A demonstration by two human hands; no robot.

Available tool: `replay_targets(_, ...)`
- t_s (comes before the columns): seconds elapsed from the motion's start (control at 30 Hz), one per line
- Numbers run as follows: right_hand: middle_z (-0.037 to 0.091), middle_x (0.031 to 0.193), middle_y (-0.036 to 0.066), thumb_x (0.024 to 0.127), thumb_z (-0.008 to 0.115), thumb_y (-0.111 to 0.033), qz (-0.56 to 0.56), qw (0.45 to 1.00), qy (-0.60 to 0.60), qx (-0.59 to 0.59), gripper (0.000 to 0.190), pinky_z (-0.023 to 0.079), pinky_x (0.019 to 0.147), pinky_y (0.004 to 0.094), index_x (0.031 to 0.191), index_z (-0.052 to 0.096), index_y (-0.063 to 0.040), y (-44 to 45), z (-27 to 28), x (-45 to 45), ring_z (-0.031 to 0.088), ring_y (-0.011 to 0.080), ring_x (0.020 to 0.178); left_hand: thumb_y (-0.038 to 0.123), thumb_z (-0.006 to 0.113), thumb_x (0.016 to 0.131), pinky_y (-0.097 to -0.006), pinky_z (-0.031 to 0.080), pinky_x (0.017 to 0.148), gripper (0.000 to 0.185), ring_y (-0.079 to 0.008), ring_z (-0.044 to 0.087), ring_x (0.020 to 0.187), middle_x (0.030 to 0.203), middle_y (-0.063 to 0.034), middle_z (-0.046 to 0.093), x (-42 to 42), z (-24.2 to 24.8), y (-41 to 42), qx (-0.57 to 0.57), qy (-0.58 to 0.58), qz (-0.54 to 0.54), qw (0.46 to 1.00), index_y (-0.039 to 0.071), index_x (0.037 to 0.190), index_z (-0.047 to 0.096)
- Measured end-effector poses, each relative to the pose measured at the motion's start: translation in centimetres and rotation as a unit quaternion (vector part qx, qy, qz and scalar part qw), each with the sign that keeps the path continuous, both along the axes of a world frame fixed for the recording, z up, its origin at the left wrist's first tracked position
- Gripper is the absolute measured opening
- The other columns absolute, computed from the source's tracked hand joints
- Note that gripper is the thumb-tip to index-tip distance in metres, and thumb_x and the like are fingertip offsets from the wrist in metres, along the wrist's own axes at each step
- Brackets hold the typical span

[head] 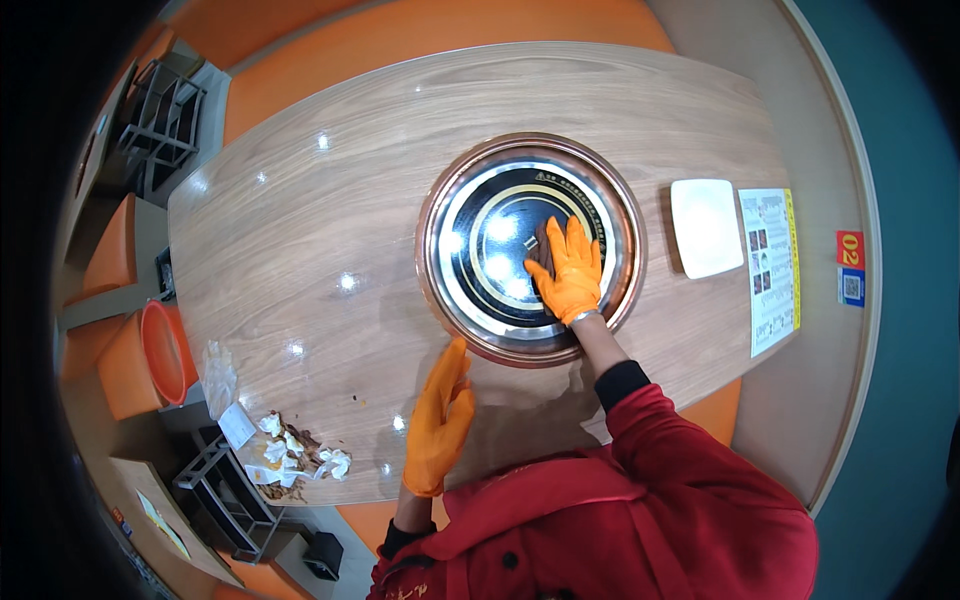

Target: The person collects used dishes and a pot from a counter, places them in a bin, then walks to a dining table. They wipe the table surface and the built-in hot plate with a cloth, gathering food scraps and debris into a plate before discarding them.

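Note:
My right hand (pixel 573 277), in an orange glove, lies spread over a dark brown cloth (pixel 545 251), pressing it on the black glass of a round cooktop (pixel 491 217). A steel ring and a copper-coloured rim surround the glass, which is set into the wood-grain table (pixel 337 202). My left hand (pixel 440 420), also in an orange glove, hovers near the table's front edge, just below left of the cooktop. It holds nothing that shows, its thumb slightly apart from the fingers. Part of the cloth is hidden under my right palm.
A white square plate (pixel 706 229) and a printed menu sheet (pixel 772 277) lie at the right. Crumpled tissues (pixel 276 450), food scraps and a clear plastic bag (pixel 218 379) are at the near left corner. Beyond the left edge stand a red bin (pixel 166 352) and metal carts (pixel 229 491).

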State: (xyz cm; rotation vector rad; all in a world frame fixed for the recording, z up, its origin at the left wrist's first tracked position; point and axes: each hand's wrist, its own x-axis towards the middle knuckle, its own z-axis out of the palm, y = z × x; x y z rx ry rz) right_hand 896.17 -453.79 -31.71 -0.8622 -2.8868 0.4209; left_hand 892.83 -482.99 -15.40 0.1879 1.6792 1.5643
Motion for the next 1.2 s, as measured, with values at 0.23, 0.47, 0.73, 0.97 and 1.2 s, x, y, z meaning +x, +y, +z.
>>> replay_targets(0.23,0.051,0.156,0.021,0.092,0.072,-0.036,0.088,0.986,0.142,-0.014,0.068,0.035,0.119,0.0554,0.152,0.052,-0.010,0.3,-0.7,-13.1,0.049,0.0394,0.141,-0.004,0.048,0.103,-0.0375,0.039,0.119,0.062,-0.0262,0.047,0.147,0.167,-0.0128,0.040,0.6,-1.3,-2.5,0.002,-0.024,0.068,0.997,0.001,0.163,0.036)
replay_targets(0.47,0.058,0.150,0.010,0.096,0.063,-0.025,0.492,0.866,0.034,-0.080,0.042,0.032,0.125,0.0475,0.134,0.067,-0.009,-5.2,-1.6,-2.2,0.048,0.0262,0.145,-0.009,0.044,0.100,-0.0381,0.036,0.120,0.065,-0.0276,0.044,0.149,0.168,-0.0131,0.038,-0.6,-1.9,-3.1,0.016,-0.047,0.118,0.992,0.001,0.163,0.035)
replay_targets(0.73,0.070,0.109,0.014,0.087,0.068,-0.029,0.432,0.899,0.076,-0.015,0.027,0.047,0.097,0.0466,0.097,0.074,-0.005,-4.2,-2.5,-13.5,0.063,0.0353,0.102,-0.005,0.044,0.101,-0.0387,0.036,0.119,0.063,-0.0291,0.044,0.149,0.167,-0.0148,0.040,-0.6,-1.2,-3.0,0.007,-0.054,0.133,0.990,0.001,0.163,0.036)
replay_targets(0.97,0.072,0.103,0.020,0.095,0.063,-0.032,0.148,0.989,0.013,0.006,0.027,0.053,0.088,0.0543,0.103,0.069,-0.006,8.0,-0.8,-15.0,0.067,0.0403,0.101,0.000,0.046,0.105,-0.0394,0.037,0.119,0.059,-0.0286,0.046,0.148,0.165,-0.0145,0.042,-0.7,-0.7,-5.9,-0.031,-0.033,0.194,0.980,0.001,0.163,0.036)
replay_targets(1.2,0.078,0.102,0.016,0.098,0.056,-0.043,0.010,0.948,-0.304,0.088,0.041,0.058,0.081,0.0509,0.093,0.079,-0.009,10.0,-1.3,1.6,0.074,0.0381,0.094,0.011,0.050,0.110,-0.0389,0.036,0.121,0.055,-0.0284,0.047,0.148,0.164,-0.0150,0.043,-0.7,-2.3,-7.2,-0.019,-0.025,0.203,0.979,0.004,0.163,0.038)
